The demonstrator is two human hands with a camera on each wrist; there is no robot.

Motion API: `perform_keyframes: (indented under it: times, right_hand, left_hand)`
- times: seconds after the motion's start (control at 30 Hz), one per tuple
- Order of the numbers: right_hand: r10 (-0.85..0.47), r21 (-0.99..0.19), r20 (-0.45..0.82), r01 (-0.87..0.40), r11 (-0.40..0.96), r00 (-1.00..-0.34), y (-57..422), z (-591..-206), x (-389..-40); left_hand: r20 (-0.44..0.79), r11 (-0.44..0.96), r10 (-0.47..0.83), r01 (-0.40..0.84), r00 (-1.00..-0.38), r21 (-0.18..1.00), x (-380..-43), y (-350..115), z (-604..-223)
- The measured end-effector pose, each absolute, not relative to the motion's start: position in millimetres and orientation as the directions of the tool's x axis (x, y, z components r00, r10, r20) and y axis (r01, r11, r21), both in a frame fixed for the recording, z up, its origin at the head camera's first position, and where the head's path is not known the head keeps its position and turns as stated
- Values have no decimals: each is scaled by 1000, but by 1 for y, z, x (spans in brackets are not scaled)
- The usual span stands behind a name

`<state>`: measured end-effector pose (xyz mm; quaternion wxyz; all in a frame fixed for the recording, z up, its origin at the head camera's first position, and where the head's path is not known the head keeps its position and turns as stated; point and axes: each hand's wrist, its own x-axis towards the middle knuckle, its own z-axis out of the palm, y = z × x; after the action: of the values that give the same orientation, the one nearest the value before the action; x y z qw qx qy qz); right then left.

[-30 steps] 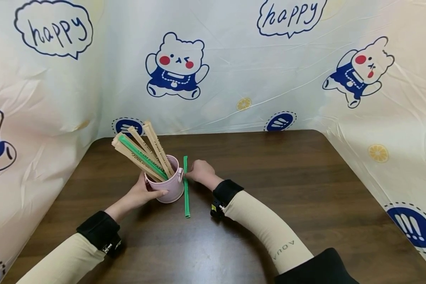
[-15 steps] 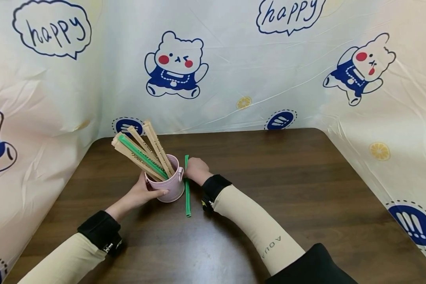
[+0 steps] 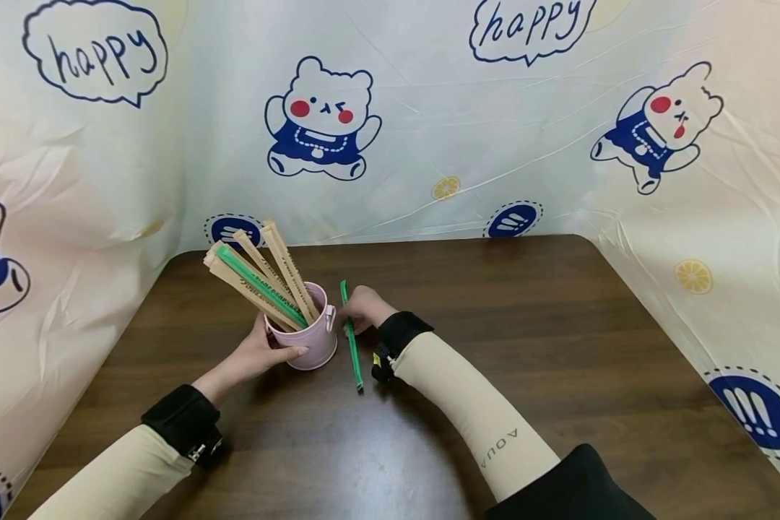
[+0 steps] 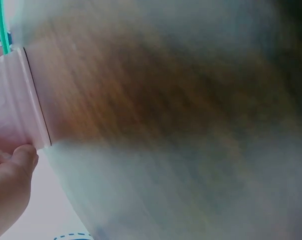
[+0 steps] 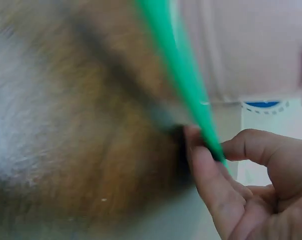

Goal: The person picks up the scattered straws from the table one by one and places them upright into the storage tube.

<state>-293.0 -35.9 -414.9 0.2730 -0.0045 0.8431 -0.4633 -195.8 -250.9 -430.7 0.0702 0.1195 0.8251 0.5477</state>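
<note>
My left hand point(image 3: 256, 354) grips the side of a small pink bucket point(image 3: 315, 348), its thumb across the front. Beige printed, wrapped sticks point(image 3: 289, 271) and a green one point(image 3: 260, 285) lean leftward in the bucket. Just right of the bucket, my right hand point(image 3: 367, 309) pinches a slim green wrapped stick point(image 3: 354, 359). In the right wrist view, thumb and fingers close on one end of that green stick point(image 5: 183, 75). The left wrist view has the left thumb point(image 4: 21, 165) against the pink bucket point(image 4: 10, 95).
A dark brown wooden table point(image 3: 494, 325) lies under both hands. Behind and beside it hangs a pale curtain point(image 3: 429, 123) printed with bears and lettering. The bucket stands towards the table's far left part.
The green stick lay or stood straight beside the bucket; now its near end has swung right and it slants in the right hand's pinch. The left hand and bucket have stayed put.
</note>
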Motion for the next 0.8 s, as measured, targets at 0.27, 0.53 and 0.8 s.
perform_keyframes:
  times: [0.27,0.53,0.8]
  right_hand:
    - [-358,-854,-465,304,421,-810,-17,-384,-300]
    - [-366,-959,-148,43,280,-919,-5,-325,-292]
    - [-371,-918,189,-298,262,-909,1,-254,-272]
  left_hand:
    - [6,387,289,122,-957,914,-197,-254,-430]
    - [-21,377,297,97,-955,921,-196,-252,-425]
    - [-19,362,297,94,-955,927,-195,-252,-423]
